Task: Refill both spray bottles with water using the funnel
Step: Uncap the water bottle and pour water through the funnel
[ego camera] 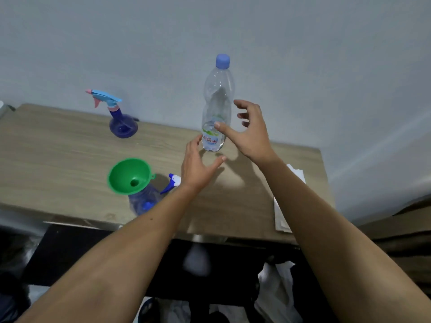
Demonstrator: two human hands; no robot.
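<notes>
Nothing gripped: left hand (198,164) and right hand (250,134) spread beside capped water bottle (215,108); uncapping next, funnel (129,176) waits.

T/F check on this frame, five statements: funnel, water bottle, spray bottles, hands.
1. The green funnel sits in the near spray bottle. True.
2. The water bottle has its cap off. False: the blue cap is on.
3. The far spray bottle has its trigger head on. True.
4. The right hand grips the funnel. False: it is open beside the water bottle.
5. The left hand holds a spray head. False: it is open and holds nothing.
</notes>
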